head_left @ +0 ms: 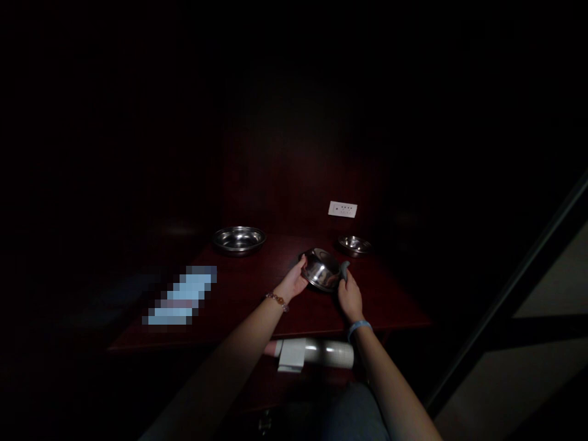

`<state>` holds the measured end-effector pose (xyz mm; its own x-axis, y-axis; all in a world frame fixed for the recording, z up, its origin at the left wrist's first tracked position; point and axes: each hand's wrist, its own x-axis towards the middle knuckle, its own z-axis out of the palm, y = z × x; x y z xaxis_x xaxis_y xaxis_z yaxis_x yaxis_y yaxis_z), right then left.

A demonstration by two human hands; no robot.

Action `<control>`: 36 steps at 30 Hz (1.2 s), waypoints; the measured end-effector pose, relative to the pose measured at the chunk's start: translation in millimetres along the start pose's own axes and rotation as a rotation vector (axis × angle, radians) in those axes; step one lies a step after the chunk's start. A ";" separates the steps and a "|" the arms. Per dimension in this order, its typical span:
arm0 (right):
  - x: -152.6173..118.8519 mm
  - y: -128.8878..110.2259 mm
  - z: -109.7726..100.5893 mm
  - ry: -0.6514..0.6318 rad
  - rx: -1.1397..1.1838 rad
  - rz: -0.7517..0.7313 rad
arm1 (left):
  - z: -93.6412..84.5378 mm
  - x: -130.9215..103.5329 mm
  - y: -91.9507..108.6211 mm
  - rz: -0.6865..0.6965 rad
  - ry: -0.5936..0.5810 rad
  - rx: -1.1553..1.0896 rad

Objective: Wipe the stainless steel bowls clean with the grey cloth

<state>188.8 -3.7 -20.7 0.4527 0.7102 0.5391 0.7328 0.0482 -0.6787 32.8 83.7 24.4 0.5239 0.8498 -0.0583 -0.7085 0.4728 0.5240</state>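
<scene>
Between my hands a shiny metal bowl [323, 269] is tilted, its base turned up and toward the back. My left hand [294, 281] grips its left rim, thumb on the outer wall; a beaded bracelet circles that wrist. On the other side my right hand [350, 297] is closed around a grey cloth [345, 269] that touches the bowl's right side. A light blue band is on my right wrist. Behind the bowl, to the right, stands a smaller metal bowl [354, 245]. A wide, shallow metal basin [239, 240] rests at the back left.
The dark red table [220, 318] ends at a front edge near my forearms. Below that edge lies a pale wrapped roll [328, 353]. A white socket plate [342, 209] is on the back wall. A blurred-out light blue item [184, 297] lies at left. Surroundings are very dark.
</scene>
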 end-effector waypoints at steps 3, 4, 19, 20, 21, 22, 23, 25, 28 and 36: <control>0.0 -1.6 -1.1 -0.005 0.002 -0.006 | 2.7 -2.4 0.5 0.011 0.043 0.035; -0.1 -2.7 -1.5 -0.011 0.000 -0.006 | 3.6 -3.3 0.7 0.008 0.044 0.040; -10.6 -26.6 -10.4 0.043 -0.133 -0.244 | 5.0 -5.2 0.8 0.005 0.040 -0.011; -11.6 -28.2 -10.5 0.041 -0.126 -0.298 | 5.0 -5.3 0.7 0.004 0.035 -0.015; -12.7 -29.8 -10.8 0.033 -0.121 -0.350 | 5.0 -5.5 0.6 0.001 0.029 -0.020; -13.8 -31.7 -11.4 0.020 -0.120 -0.399 | 5.1 -5.8 0.5 -0.003 0.022 -0.025; -14.8 -34.0 -12.1 0.003 -0.120 -0.447 | 5.2 -6.2 0.4 -0.008 0.017 -0.027; -16.6 -39.3 -14.4 -0.036 -0.126 -0.534 | 5.6 -7.2 0.5 -0.016 0.017 -0.022; -17.7 -48.3 -18.3 -0.107 -0.151 -0.652 | 6.1 -8.3 0.8 -0.022 0.023 0.003; -19.1 -62.5 -22.1 -0.180 -0.281 -0.764 | 4.2 -6.0 -4.0 -0.011 -0.087 0.070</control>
<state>145.6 -35.8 22.4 -0.2916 0.6554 0.6967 0.9155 0.4023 0.0047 34.5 75.8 26.3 0.5726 0.8198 0.0075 -0.6693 0.4622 0.5817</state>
